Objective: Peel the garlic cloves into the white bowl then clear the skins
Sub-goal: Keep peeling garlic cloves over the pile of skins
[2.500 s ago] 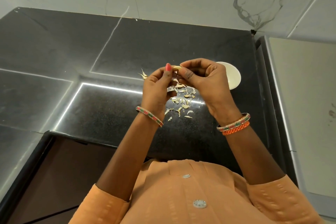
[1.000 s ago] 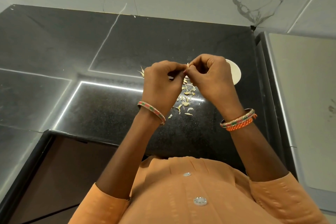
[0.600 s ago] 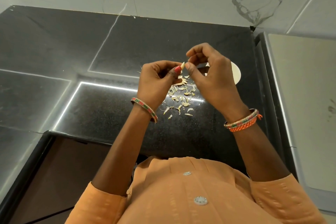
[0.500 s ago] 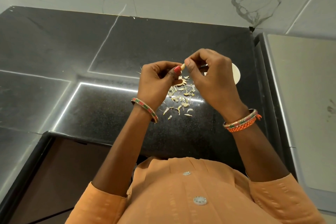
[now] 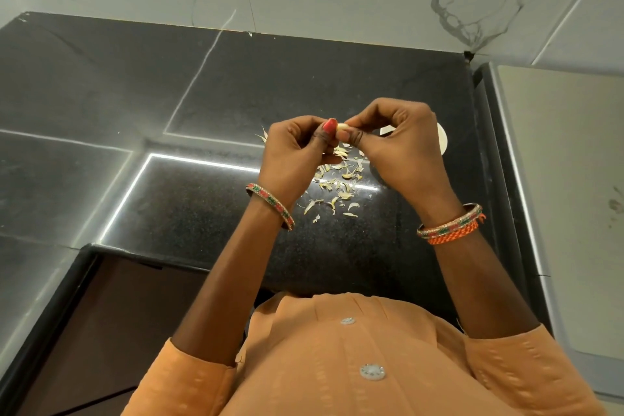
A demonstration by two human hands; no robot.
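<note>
While the left hand (image 5: 293,152) pinches one small garlic clove (image 5: 342,127) up in the air above the black desk (image 5: 202,206), the right hand (image 5: 395,142) grips its other end with curled fingers to pick at the skin. It would be best to hold the clove tight but not squash it, and pull the thin skin off in little bits so they drop on the pile of skins (image 5: 337,186) right below. The white bowl (image 5: 442,142) sits just behind the right hand, mostly hidden, so the bare clove only needs a short trip over there.

Left hand (image 5: 292,149), right hand (image 5: 400,142) pinch garlic clove (image 5: 342,126) above skins (image 5: 337,186).
</note>
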